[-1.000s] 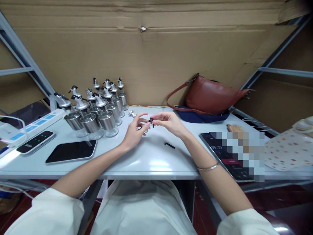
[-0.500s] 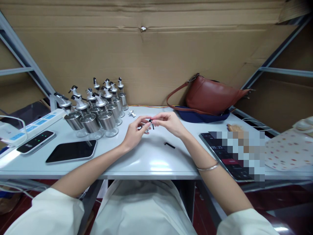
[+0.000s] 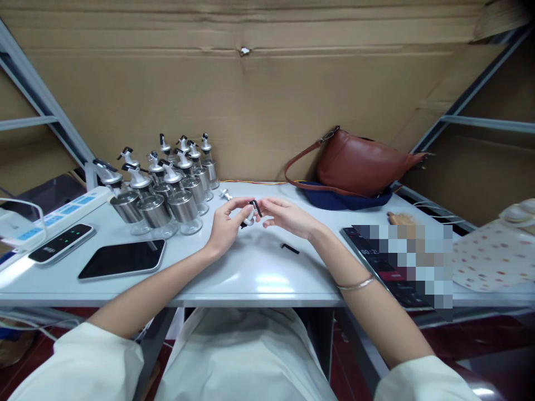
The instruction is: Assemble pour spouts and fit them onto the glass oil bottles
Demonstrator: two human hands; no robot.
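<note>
Brown leather bag [image 3: 363, 162] on navy cloth [image 3: 346, 198] at 1 o'clock, silver-capped clear bottles [image 3: 167, 184] at 10 — black phone [image 3: 122, 258], pale grey table [image 3: 259, 273], tan cardboard [image 3: 259, 106] — cream dotted cloth [image 3: 489, 259] at 3.

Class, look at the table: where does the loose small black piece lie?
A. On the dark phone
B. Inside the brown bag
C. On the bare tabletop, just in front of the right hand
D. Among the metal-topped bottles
C: the loose small black piece lies on the bare tabletop, just on the near side of the right hand.
</note>
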